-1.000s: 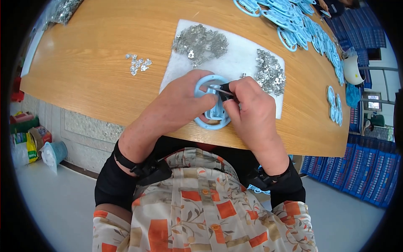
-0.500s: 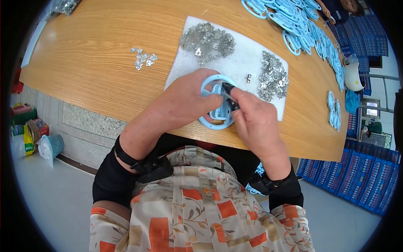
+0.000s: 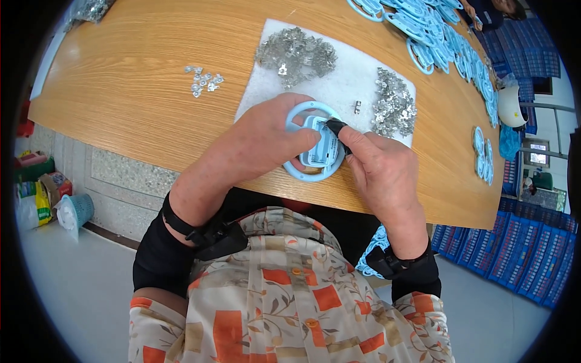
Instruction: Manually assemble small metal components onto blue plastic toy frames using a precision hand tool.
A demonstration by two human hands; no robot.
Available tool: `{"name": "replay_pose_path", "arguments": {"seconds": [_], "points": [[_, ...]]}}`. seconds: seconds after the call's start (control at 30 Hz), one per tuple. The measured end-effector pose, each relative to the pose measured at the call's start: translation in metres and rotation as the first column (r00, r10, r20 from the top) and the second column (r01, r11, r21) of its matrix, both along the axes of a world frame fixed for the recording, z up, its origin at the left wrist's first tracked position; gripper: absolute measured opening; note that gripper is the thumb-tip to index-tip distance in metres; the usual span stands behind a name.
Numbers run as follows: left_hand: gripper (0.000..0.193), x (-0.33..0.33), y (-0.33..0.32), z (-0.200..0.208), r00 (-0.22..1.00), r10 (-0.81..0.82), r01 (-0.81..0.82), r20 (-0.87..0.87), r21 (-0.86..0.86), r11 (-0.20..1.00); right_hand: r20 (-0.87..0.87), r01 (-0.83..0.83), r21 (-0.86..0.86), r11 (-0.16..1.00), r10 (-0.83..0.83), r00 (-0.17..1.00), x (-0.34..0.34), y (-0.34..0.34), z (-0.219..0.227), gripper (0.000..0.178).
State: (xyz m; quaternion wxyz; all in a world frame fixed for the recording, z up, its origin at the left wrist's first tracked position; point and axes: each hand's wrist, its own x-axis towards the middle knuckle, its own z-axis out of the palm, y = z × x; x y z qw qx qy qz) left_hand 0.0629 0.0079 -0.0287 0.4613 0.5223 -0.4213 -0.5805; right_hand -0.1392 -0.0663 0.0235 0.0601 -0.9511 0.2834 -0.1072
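On the floor to your left you have a light-blue wastebasket (image 3: 84,207) beside a yellow-and-green packet (image 3: 41,202); stacked blue boxes (image 3: 511,251) stand to your right.

A light-blue ring-shaped plastic part (image 3: 325,148), its rectangular compartment facing up, sits in the left hand (image 3: 269,130); a black tool (image 3: 335,126) projects from the right hand (image 3: 385,164).

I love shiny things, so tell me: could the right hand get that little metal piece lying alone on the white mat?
Probably yes: nothing seems to lie between the right hand and the lone metal piece on the white mat. Its fingers seem to hold a black thing, though.
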Motion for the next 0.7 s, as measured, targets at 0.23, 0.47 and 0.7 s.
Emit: {"name": "replay_pose_path", "arguments": {"seconds": [0.23,0.47,0.7], "points": [[0.050,0.001,0.001,0.000,1.000,-0.007,0.007,-0.029,-0.008,1.000,-0.033,-0.031,-0.038,0.999,0.030,0.999,0.002,-0.004,0.005,0.023],[0.048,0.001,0.001,-0.004,1.000,-0.007,0.007,0.013,-0.013,1.000,-0.027,-0.048,0.007,0.999,0.049,0.998,0.005,-0.007,0.006,0.021],[0.048,-0.001,0.000,-0.001,1.000,-0.004,0.005,-0.016,0.020,1.000,0.006,-0.066,0.074,0.995,0.066,0.998,0.003,-0.012,0.009,0.022]]}}
